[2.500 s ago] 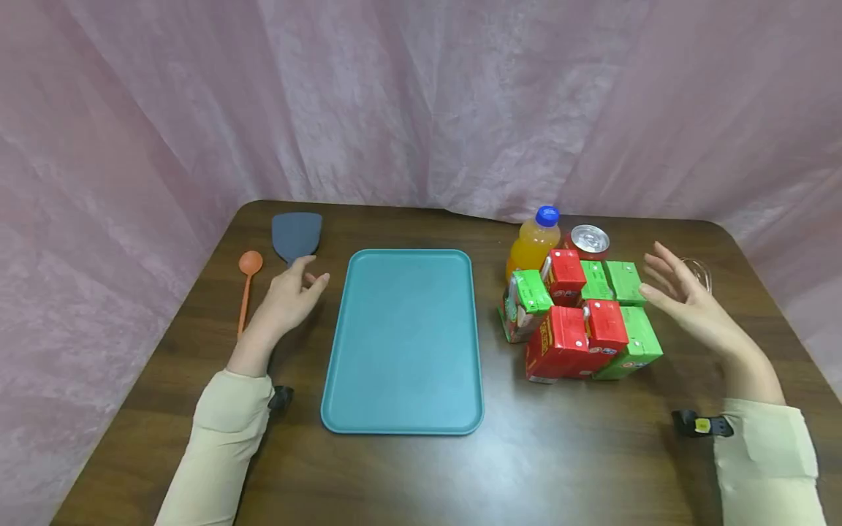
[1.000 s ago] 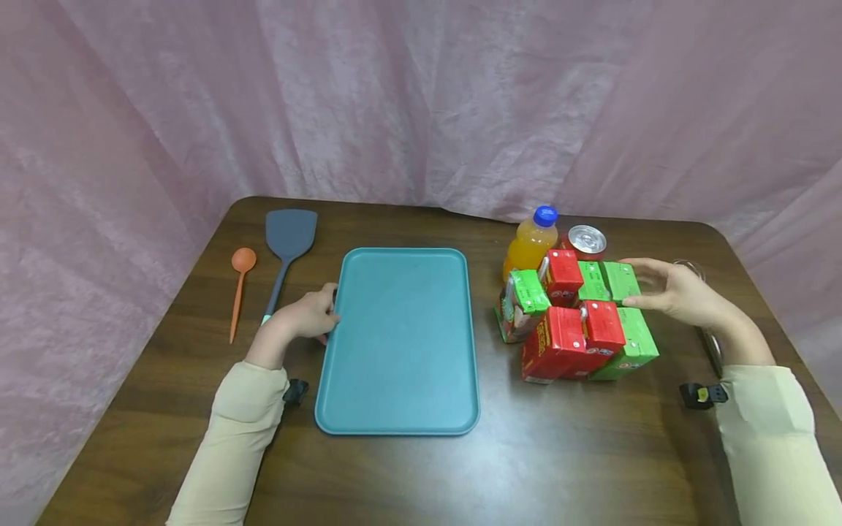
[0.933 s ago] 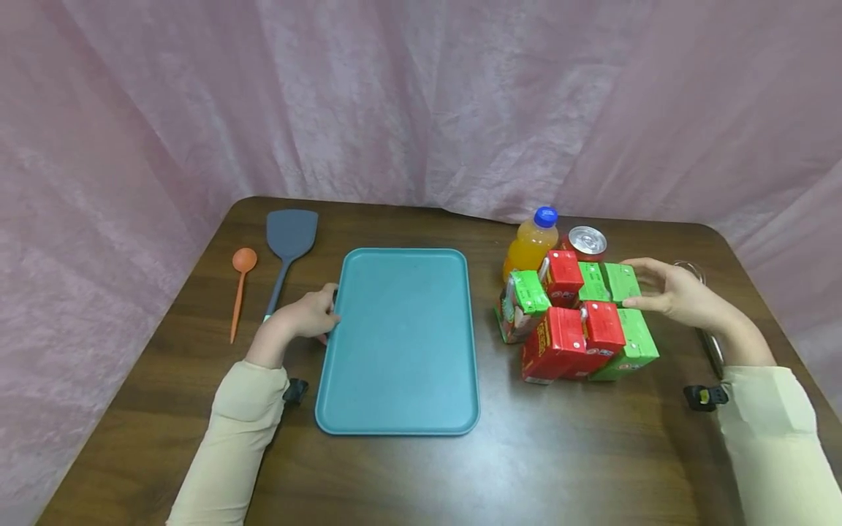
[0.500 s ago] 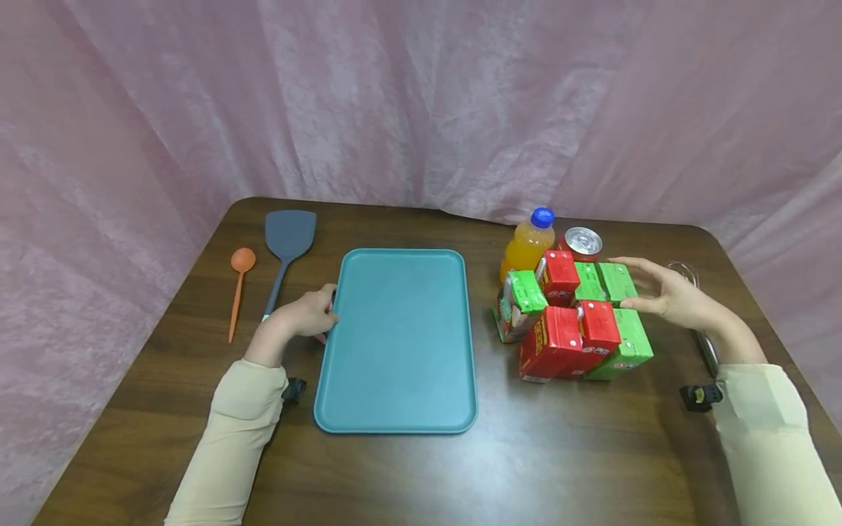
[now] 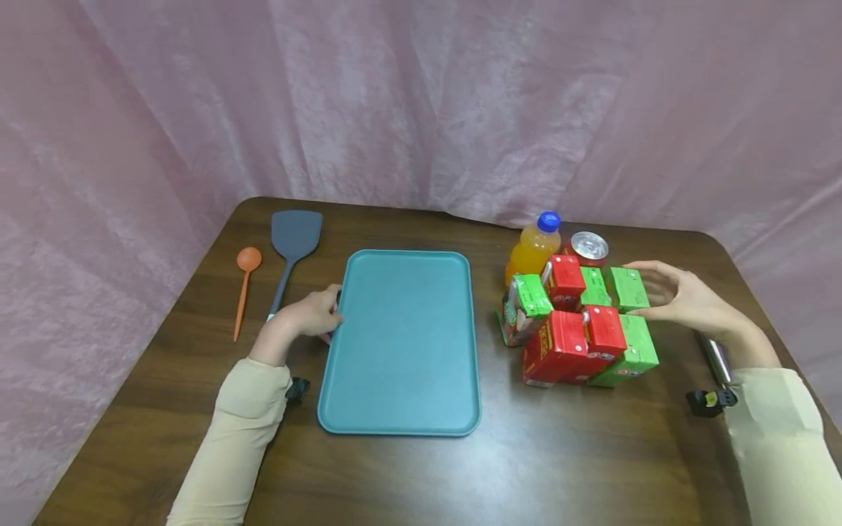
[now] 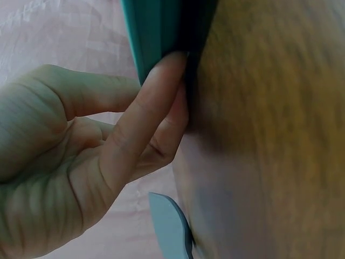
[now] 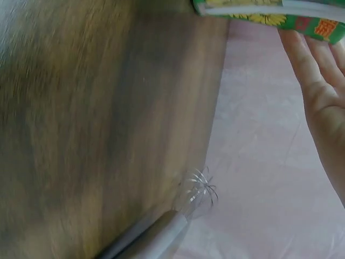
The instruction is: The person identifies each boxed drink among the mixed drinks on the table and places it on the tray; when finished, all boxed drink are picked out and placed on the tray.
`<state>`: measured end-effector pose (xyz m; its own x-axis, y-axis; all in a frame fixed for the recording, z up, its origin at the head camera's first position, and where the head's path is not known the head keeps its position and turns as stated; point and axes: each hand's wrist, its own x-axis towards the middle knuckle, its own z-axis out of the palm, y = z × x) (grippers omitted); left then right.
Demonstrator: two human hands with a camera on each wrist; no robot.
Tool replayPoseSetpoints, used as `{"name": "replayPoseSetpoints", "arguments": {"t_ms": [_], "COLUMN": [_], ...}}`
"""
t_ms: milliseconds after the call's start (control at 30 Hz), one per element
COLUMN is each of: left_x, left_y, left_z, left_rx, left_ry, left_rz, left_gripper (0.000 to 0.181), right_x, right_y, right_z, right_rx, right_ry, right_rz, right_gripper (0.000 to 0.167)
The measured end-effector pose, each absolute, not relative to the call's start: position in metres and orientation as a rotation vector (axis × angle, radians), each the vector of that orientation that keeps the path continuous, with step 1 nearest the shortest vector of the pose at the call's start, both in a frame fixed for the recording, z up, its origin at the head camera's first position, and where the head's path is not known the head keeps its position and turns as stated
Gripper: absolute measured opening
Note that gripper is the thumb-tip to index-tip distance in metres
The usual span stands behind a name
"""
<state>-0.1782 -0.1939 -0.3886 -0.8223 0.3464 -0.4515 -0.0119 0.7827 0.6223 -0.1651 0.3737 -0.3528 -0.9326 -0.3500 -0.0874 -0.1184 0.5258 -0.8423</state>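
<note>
My left hand (image 5: 312,314) pinches the left rim of a teal tray (image 5: 401,343) lying on the table. In the left wrist view, the thumb and fingers (image 6: 143,118) meet around the tray's edge. My right hand (image 5: 693,301) holds a green drink carton (image 5: 627,289) at the back right of a carton cluster, thumb in front and fingers behind. Only that carton's lower part (image 7: 269,16) shows in the right wrist view, fingertips against it. Around it stand a green carton (image 5: 594,286), another green carton (image 5: 634,354) in front, and several red cartons (image 5: 558,347).
Behind the cartons stand an orange juice bottle (image 5: 531,252) and a red can (image 5: 588,248). A metal whisk (image 7: 202,186) lies right of them, partly under the right arm. At left lie a grey spatula (image 5: 296,234) and an orange spoon (image 5: 248,261). A pink curtain (image 5: 421,109) hangs behind.
My left hand has come from beside the spatula to the tray's rim. My right hand has moved left onto the green carton, which now sits slightly farther right of its green neighbour.
</note>
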Motion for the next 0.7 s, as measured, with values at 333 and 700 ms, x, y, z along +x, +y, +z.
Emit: {"name": "replayPoseSetpoints", "arguments": {"t_ms": [333,700], "left_x": [-0.179,-0.177], "left_y": [-0.195,-0.195], "left_z": [-0.392,-0.39], "left_rx": [0.259,0.277], "left_ry": [2.412,2.413], "left_rz": [0.844,0.83], "left_gripper": [0.063,0.064], "right_x": [-0.139,-0.104], "right_y": [0.387,0.335], "right_z": [-0.314,-0.258], "right_rx": [-0.313,-0.815], "right_ry": [2.648,2.334], "right_rz": [-1.612,-2.491], "right_gripper": [0.074,0.079]}}
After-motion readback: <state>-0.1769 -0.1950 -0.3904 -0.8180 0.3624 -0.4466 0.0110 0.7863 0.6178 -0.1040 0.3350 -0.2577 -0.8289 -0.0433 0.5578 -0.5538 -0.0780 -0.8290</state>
